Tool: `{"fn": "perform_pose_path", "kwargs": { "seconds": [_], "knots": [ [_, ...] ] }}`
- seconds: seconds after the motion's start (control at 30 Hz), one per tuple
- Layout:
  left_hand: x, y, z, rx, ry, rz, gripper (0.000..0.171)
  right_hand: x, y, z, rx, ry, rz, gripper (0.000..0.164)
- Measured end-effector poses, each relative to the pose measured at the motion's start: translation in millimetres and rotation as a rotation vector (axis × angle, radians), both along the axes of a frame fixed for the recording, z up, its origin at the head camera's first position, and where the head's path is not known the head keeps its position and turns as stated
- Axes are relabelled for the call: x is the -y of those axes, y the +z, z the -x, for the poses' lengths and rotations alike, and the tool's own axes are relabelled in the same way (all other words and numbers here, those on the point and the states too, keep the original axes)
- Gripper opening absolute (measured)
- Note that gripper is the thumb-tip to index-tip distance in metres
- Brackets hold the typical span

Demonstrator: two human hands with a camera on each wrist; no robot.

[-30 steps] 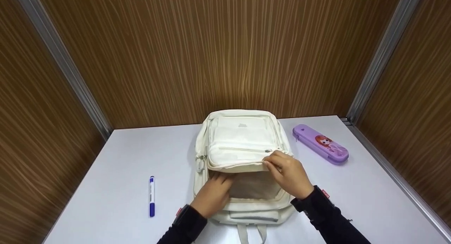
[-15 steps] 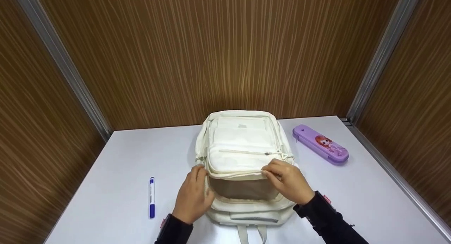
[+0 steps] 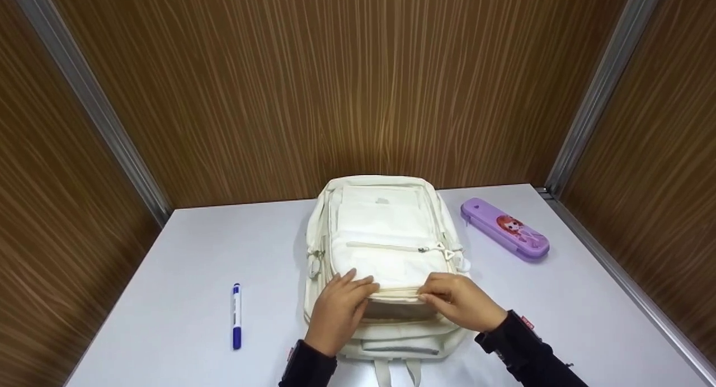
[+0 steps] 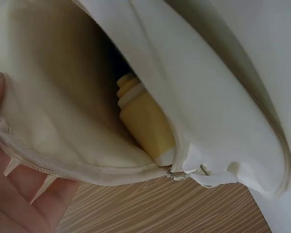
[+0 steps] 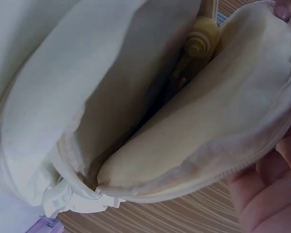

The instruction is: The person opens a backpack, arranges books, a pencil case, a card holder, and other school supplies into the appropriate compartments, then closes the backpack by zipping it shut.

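A cream backpack [image 3: 386, 264] lies on the table, its main compartment unzipped at the near end. My left hand [image 3: 338, 314] grips the left part of the front flap's edge, fingers over the outside. Further right along that edge, my right hand [image 3: 461, 300] pinches the flap between thumb and fingers. The left wrist view has the thumb on the inner lining [image 4: 63, 111] and the fingers behind the zipper edge [image 4: 102, 177]. Inside the bag is a yellow bottle-like thing [image 4: 145, 119], which shows its round end in the right wrist view; its far part is hidden in the dark.
A white marker with a blue cap [image 3: 236, 317] lies on the table [image 3: 196, 264] left of the bag. To the right is a purple pencil case [image 3: 503, 227] with a cartoon figure. Wood-patterned panels [image 3: 358, 85] enclose the back and sides.
My left hand came out of the bag opening, passed its left side, and took the flap's edge. My right hand has drawn the flap down toward the near side, so the opening is narrower.
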State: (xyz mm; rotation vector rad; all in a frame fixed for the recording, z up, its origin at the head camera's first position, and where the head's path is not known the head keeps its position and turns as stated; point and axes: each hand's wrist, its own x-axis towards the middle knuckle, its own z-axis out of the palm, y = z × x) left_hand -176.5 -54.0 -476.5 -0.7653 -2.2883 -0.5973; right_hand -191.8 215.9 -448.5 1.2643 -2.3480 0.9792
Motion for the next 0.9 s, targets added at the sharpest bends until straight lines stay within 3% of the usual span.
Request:
{"fn": "perform_pose_path", "kwargs": {
  "seconds": [0.37,0.5,0.57,0.63,0.8,0.9],
  "knots": [
    [-10.7,-3.2,-6.8,-0.044,0.014,0.044,0.012,-16.4,-1.0,3.9,0.195,0.18,-0.031,0.011],
    [-15.2,-0.7,-11.0,-0.047,0.011,0.074,0.01,-25.5,0.5,5.6,0.275,0.155,-0.038,0.011],
    [-16.4,0.3,-12.2,-0.045,0.007,0.082,0.009,-32.7,1.0,8.4,0.273,0.079,-0.025,0.01],
    [-16.9,1.0,-12.7,-0.04,0.005,0.083,0.007,-41.9,1.8,12.7,0.237,-0.05,0.006,0.01],
    [-16.6,1.9,-13.7,-0.023,0.004,0.085,0.006,-70.6,2.3,25.4,0.214,-0.432,0.202,0.014],
    [-15.9,1.8,-15.0,-0.012,0.007,0.096,0.006,-88.8,-1.2,33.1,0.215,-0.596,0.314,0.02]
  ]
}}
